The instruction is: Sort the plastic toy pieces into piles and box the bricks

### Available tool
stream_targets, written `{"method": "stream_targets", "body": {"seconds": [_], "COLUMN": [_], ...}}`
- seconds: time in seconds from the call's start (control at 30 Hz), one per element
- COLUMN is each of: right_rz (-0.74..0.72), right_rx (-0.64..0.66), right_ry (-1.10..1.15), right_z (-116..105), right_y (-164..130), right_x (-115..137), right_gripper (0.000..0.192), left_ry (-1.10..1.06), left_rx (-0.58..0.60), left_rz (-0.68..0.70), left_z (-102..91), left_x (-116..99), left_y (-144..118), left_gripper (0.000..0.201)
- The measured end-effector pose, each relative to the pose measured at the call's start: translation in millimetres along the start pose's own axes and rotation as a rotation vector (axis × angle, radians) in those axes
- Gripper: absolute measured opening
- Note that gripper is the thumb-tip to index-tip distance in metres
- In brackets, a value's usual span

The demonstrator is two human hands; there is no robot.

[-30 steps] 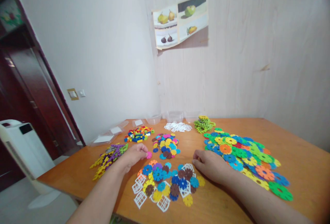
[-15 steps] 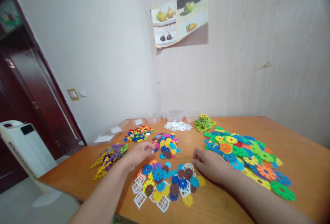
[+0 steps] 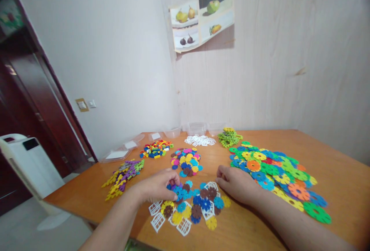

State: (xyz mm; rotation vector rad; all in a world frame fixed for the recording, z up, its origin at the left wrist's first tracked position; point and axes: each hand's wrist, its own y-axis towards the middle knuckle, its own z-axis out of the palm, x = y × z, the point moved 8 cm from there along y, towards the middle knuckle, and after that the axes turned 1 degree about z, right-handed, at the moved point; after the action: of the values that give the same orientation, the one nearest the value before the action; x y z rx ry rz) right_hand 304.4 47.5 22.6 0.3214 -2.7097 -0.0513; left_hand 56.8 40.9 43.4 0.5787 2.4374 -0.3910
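Note:
My left hand (image 3: 162, 185) is over the near mixed pile, its thumb and bent fingers apart around purple and blue notched discs (image 3: 180, 193). Nothing shows lifted in it. Loosely curled, my right hand (image 3: 232, 181) rests on the table at the pile's right side, close to a white window-frame piece (image 3: 212, 186). Its fingertips are turned away, so whatever they hold, if anything, is hidden. The near pile also has yellow discs (image 3: 211, 223), brown discs (image 3: 195, 211) and more white window pieces (image 3: 157, 222).
Behind lie a small disc pile (image 3: 186, 161), coloured bricks (image 3: 156, 149), white pieces (image 3: 199, 140) and green pieces (image 3: 229, 139). Large notched discs (image 3: 270, 170) spread at right; yellow and purple pieces (image 3: 124, 176) lie left. Clear containers (image 3: 196, 128) line the wooden table's (image 3: 289, 139) back.
My left hand has moved from beside the small disc pile down toward me, over the near pile, and its fingers have parted. The right hand stays in place.

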Motion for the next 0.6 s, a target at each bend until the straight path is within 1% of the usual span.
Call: {"method": "stream_targets", "body": {"seconds": [0.07, 0.2, 0.3, 0.4, 0.47, 0.53, 0.6], "right_rz": [0.000, -0.003, -0.004, 0.004, -0.012, -0.048, -0.058], "right_rx": [-0.001, -0.014, -0.054, -0.110, -0.117, -0.088, -0.037], "right_ry": [0.001, 0.008, 0.089, 0.291, 0.460, 0.638, 0.792], "right_z": [-1.0, -3.6, -7.3, -12.0, -11.9, -8.3, -1.8], "right_y": [-0.5, -1.7, -1.4, -0.7, -0.9, -1.3, -1.0], "right_x": [0.4, 1.7, 3.7, 7.3, 12.6, 19.6, 23.7], "right_gripper": [0.018, 0.018, 0.019, 0.021, 0.024, 0.024, 0.022], "left_ry": [-0.009, -0.115, -0.178, -0.258, -0.322, -0.382, -0.415], "left_rx": [0.004, 0.019, -0.064, -0.168, -0.203, -0.211, -0.243], "left_rz": [-0.005, -0.040, -0.032, 0.008, 0.024, 0.045, 0.075], "left_z": [1.2, 1.9, -5.2, -8.4, -3.7, 5.1, 12.2], "left_x": [2.5, 10.2, 7.0, -8.3, -22.4, -38.1, -52.3], "left_y": [1.4, 7.4, 16.0, 26.0, 32.3, 38.6, 44.4], "left_gripper": [0.026, 0.021, 0.021, 0.021, 0.021, 0.021, 0.022]}}
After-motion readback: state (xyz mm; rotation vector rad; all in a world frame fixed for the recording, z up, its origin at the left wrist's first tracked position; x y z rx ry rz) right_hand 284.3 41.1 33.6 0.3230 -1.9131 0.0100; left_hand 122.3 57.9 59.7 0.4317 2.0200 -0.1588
